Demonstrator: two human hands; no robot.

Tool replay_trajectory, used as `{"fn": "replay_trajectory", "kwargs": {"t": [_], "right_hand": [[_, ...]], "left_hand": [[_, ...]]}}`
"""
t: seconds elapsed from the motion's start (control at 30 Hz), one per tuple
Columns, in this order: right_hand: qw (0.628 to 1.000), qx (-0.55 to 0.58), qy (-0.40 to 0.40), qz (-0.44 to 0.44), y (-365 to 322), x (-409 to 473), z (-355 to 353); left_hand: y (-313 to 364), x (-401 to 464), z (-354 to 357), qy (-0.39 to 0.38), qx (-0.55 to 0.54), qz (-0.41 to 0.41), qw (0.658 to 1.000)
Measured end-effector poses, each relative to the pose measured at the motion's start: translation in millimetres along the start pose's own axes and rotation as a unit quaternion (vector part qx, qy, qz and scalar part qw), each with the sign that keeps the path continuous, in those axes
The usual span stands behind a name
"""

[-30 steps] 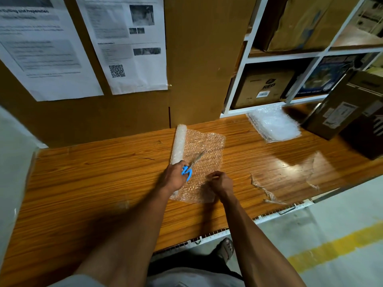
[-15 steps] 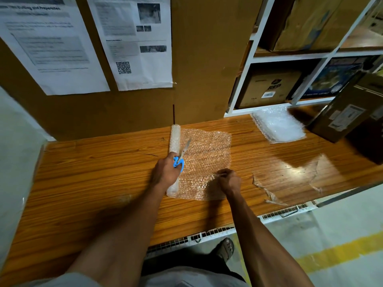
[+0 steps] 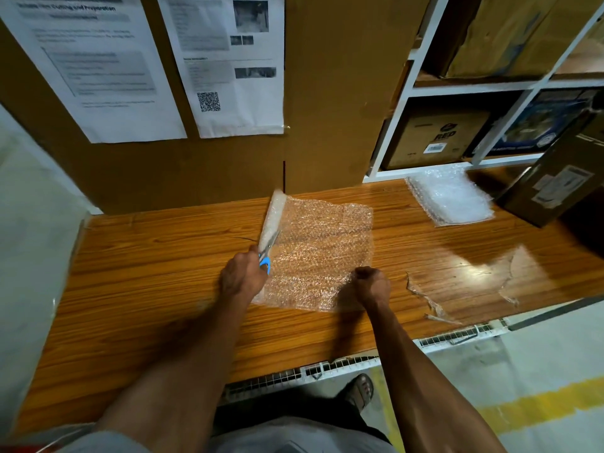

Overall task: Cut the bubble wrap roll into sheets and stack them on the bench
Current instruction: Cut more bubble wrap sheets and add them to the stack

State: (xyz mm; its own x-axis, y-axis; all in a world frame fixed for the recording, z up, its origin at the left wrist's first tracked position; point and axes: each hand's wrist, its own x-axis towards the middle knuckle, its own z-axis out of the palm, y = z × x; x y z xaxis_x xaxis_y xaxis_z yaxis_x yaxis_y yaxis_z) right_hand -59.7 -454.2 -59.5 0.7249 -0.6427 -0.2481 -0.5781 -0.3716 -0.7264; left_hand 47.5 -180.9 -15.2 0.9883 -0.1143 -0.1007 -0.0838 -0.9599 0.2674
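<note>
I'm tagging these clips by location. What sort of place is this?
Probably a warehouse packing station: cardboard boxes on white shelving, posted instruction sheets, and a stack of cut bubble wrap sheets on the wooden bench.

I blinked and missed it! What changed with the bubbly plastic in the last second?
The right hand, pinching the near corner, pulled the unrolled sheet wider to the right, away from the roll. The scissors in the left hand swung in to lie along the roll. Same as before: both grips, and the stack of cut sheets on the bench.
</note>
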Motion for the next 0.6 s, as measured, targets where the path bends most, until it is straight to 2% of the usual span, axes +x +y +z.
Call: {"fn": "replay_trajectory", "kwargs": {"t": [0.07, 0.2, 0.3, 0.43, 0.57, 0.6], "right_hand": [[1.000, 0.008, -0.003, 0.001, -1.3, -2.6, 3.3], [1.000, 0.019, -0.011, -0.015, -2.9, -8.2, 3.2], [0.999, 0.048, -0.005, -0.019, 2.3, -10.2, -2.8], [0.996, 0.083, 0.012, -0.012, 8.3, -13.7, -10.3], [0.998, -0.011, 0.059, -0.023, 4.7, -19.4, -5.2], [0.994, -0.082, 0.067, -0.039, 4.2, -20.7, -3.4]], "left_hand": [[4.0, -1.2, -1.1, 0.003, -0.035, 0.030, 0.999], [14.9, -7.7, 6.1, -0.060, -0.099, 0.075, 0.990], [7.8, -14.0, 9.7, -0.054, -0.073, 0.036, 0.995], [-9.7, -14.5, 2.8, -0.008, 0.014, -0.009, 1.000], [-15.9, -8.3, -3.9, 0.035, 0.002, -0.008, 0.999], [-14.2, -7.5, -3.4, 0.036, -0.011, 0.001, 0.999]]}}
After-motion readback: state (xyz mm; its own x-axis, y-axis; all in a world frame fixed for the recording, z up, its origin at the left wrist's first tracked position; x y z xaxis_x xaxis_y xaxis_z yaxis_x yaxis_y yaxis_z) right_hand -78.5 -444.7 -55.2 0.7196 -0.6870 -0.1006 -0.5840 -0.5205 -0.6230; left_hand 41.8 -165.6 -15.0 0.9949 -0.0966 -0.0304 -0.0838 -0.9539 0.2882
